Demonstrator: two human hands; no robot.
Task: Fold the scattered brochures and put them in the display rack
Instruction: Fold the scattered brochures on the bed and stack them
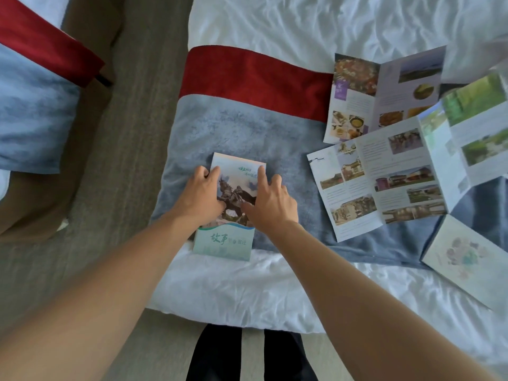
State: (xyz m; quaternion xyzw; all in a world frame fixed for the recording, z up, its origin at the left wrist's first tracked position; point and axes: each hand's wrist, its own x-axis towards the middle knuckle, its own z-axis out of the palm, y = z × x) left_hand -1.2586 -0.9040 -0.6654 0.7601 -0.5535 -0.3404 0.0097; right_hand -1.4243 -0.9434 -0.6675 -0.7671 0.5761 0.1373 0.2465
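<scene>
Both bare forearms reach in from the lower edge over the white sheet [247,287] at the foot of the bed. Left hand [202,195] lies on the left side of the folded brochure [236,182], fingers curled over its left edge and gripping it. Right hand [270,199] lies on the right side of it, index finger stretched flat and pressing near the top right corner, the other fingers loosely bent beside the edge. Folded brochure shows a horse-and-rider statue on its cover and rests on the grey-blue bed runner [242,133], its lower part tucked into a pale green paper sleeve [223,244] with printed characters. Red band [255,78] of the runner lies beyond. To the right, three unfolded brochures overlap: a food brochure [379,89], a buildings brochure [384,182] and a landscape brochure [472,116]. Pale floral leaflet [467,257] lies nearer, at the right edge.
</scene>
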